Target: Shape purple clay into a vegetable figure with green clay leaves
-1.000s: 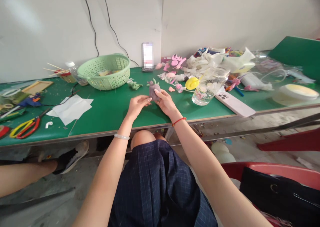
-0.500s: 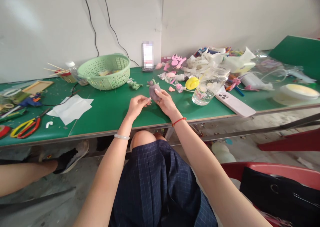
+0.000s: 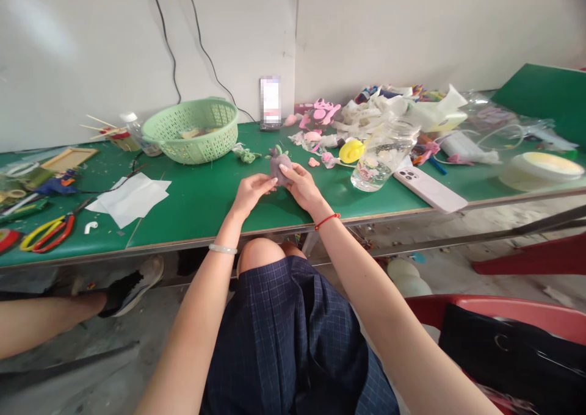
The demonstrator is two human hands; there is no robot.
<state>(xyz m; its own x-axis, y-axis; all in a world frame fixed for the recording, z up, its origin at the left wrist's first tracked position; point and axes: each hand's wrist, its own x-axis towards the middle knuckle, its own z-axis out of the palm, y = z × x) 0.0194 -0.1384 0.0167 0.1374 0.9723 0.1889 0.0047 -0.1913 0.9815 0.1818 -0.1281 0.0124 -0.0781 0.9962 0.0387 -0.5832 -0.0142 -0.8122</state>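
Observation:
A small, rounded purple-grey figure [image 3: 281, 166] with green leaf-like bits on top is held upright just above the green table. My right hand [image 3: 300, 184] grips it from the right, thumb on its front and fingers behind. My left hand [image 3: 254, 190] is closed at the figure's lower left, with thumb and fingertips touching its side. What the left fingertips press on is partly hidden. Behind the figure lies a small green piece [image 3: 247, 155]. To the right are a pink heart-shaped piece [image 3: 314, 162] and a pink wrapped bit [image 3: 328, 160].
A green basket [image 3: 192, 131] stands at back left, a propped phone [image 3: 270, 104] behind. On the right are a glass jar of water [image 3: 372, 174], a yellow round thing [image 3: 351, 151] and a pale phone [image 3: 433, 189]. White sheets [image 3: 130, 201] and pliers [image 3: 55, 229] lie left.
My right hand has brought the figure slightly left and turned it more upright, against my left fingertips. My left hand has barely moved.

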